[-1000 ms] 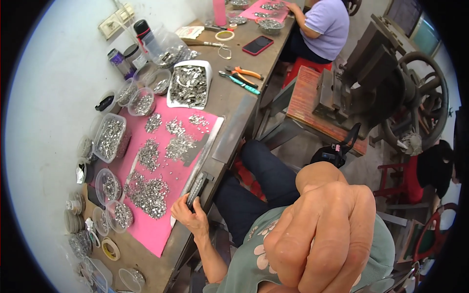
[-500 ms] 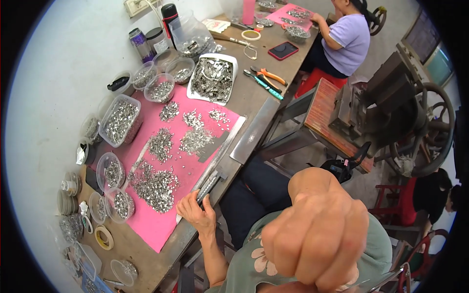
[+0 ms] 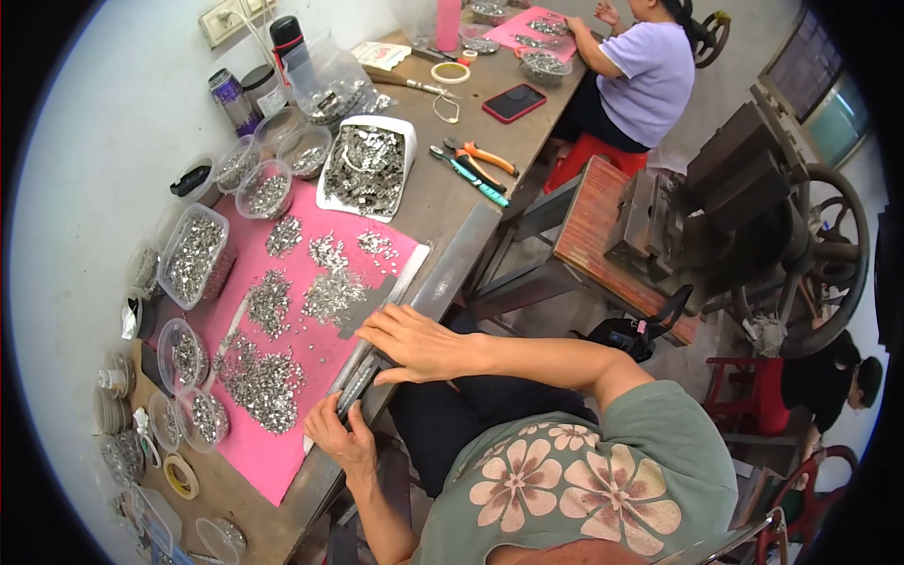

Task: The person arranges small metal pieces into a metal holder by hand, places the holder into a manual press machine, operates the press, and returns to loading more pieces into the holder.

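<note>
Take the view as a clock face: at nine o'clock a clear rectangular tub (image 3: 195,256) brims with small shiny metal pieces, and at eight a round clear tub (image 3: 201,419) holds more, both best left uncrowded so that no sleeve tips them. Just in from these lies the pink sheet (image 3: 273,471), whose largest loose heap (image 3: 262,386) sits near the working hands; slow, low moves would probably spare it from scattering. At seven o'clock the left hand (image 3: 341,441) is grasping a narrow dark metal bar (image 3: 359,384), thumb on one side and fingers on the other. The bar lies along the bench's near edge, pointing from that hand towards one o'clock, and a firm, even hold that keeps it in line with the edge should serve best. A little off the centre, towards seven, the right hand (image 3: 419,344) reaches over the bar's far end with its fingers extended; whether it pinches anything or touches the bar I cannot tell, as the hand covers that spot. Light fingertip pressure, with the wrist clear of the bar, seems the safer way. Towards twelve, the orange-handled pliers (image 3: 482,162) and a teal-handled tool (image 3: 471,176) lie well apart from both hands, usefully out of the way.
</note>
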Demonstrator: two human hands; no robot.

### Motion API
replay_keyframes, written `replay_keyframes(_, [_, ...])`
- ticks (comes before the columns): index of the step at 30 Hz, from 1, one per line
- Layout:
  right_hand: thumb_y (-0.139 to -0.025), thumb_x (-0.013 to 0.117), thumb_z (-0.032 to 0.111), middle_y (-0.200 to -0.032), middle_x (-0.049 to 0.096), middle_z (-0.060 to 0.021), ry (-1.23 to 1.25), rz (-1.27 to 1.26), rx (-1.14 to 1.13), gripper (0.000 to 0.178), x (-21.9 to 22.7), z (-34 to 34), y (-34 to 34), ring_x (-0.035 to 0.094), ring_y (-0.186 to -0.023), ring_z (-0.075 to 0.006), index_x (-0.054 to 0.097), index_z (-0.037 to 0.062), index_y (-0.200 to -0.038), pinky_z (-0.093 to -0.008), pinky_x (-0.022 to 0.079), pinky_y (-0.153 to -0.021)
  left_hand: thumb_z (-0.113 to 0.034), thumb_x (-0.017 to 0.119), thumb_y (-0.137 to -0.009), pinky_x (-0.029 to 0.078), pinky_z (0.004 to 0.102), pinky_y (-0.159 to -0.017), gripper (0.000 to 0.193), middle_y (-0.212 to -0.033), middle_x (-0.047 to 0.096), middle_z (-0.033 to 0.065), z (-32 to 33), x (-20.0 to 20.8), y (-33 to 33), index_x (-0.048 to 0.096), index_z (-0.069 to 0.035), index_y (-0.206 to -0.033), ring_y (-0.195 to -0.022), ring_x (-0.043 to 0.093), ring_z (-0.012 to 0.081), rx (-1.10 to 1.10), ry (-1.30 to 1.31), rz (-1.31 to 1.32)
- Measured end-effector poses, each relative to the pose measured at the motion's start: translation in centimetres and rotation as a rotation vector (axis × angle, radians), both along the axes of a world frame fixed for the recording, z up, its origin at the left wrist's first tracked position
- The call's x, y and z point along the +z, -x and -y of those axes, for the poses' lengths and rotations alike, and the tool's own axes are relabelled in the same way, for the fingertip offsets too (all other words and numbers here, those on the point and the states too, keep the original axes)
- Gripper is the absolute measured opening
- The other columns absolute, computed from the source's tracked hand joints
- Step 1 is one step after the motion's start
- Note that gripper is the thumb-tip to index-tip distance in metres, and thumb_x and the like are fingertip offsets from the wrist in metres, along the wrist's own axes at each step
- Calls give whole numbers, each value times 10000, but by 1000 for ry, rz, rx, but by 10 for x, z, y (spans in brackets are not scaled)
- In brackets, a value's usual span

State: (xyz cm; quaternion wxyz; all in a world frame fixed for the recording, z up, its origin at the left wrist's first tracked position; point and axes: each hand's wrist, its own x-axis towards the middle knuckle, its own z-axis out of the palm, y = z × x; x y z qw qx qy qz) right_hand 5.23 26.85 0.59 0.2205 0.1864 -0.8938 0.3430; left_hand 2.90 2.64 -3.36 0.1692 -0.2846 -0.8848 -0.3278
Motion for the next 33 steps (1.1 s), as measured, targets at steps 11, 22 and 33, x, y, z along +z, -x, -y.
replay_keyframes(11, [-789,678,22,-1001,621,-140,-183,-71,15,378,-18,-20,13,579,-944,-323,651,-3,-1165,-425,460,-834,-104,773,-809,439,433,-858,293,-1009,617,159,-25,11,7,672,-18,-1071,-950,569,350,38,-81,45])
replay_keyframes(22, [-750,845,163,-1202,601,-131,-89,-110,-46,640,-39,-13,18,557,-1124,-336,592,29,-1322,-453,445,-974,-142,739,-869,390,436,-943,256,-1140,628,84,-32,16,14,727,-78,-1117,-1052,561,278,173,10,-85])
replay_keyframes(33, [-768,842,198,-1190,618,-131,-59,-91,-73,626,-45,-13,17,573,-1100,-330,594,29,-1317,-443,450,-956,-63,728,-862,293,559,-1168,330,-1248,669,124,-34,4,-3,633,-53,-1178,-1255,595,323,31,-202,-171])
